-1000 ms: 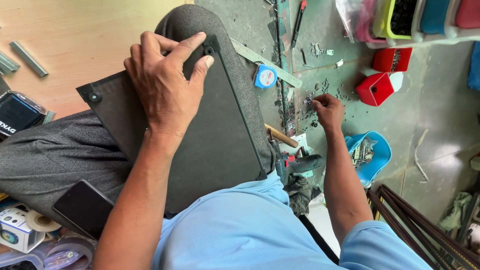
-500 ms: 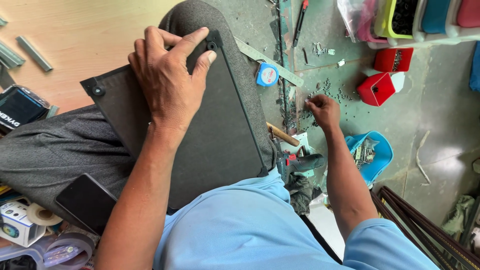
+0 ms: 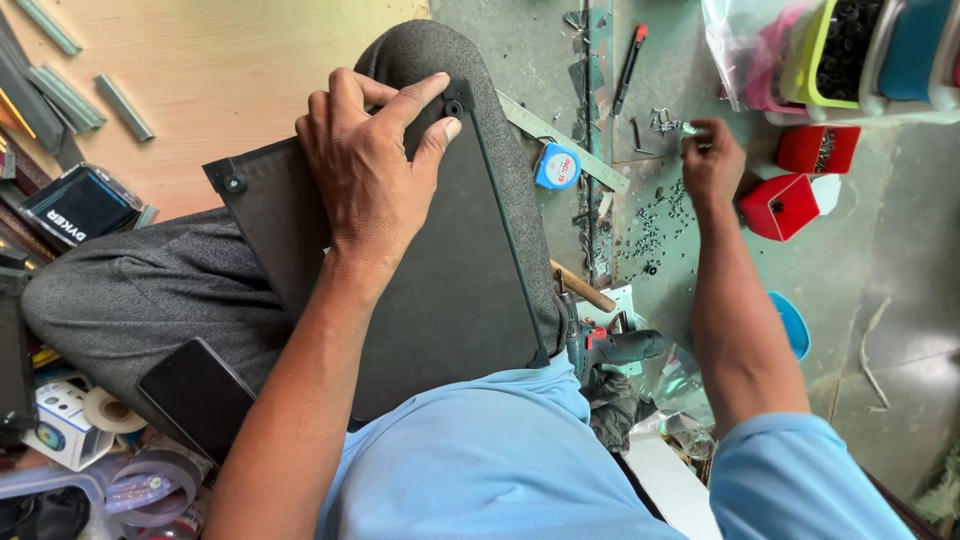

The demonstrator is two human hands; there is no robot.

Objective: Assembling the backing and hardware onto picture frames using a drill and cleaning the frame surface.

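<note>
A dark grey flat panel (image 3: 450, 280) with round fittings at its corners lies across my lap on my grey trousers. My left hand (image 3: 370, 165) presses flat on its upper part, fingers spread toward the far corner. My right hand (image 3: 712, 160) reaches out over the concrete floor and pinches a small screw out of a scattered pile of screws (image 3: 655, 215). Whether it holds more than one I cannot tell.
A blue tape measure (image 3: 557, 166) and a metal ruler (image 3: 565, 145) lie beside my knee. Red boxes (image 3: 785, 205), coloured bins (image 3: 850, 50), a red-tipped screwdriver (image 3: 628, 68), a cordless drill (image 3: 615, 350), a black phone (image 3: 195, 395) and metal strips (image 3: 70, 95) surround me.
My right hand moved away from me across the floor to the far side of the screw pile and closed on a small screw. My left hand stayed on the panel.
</note>
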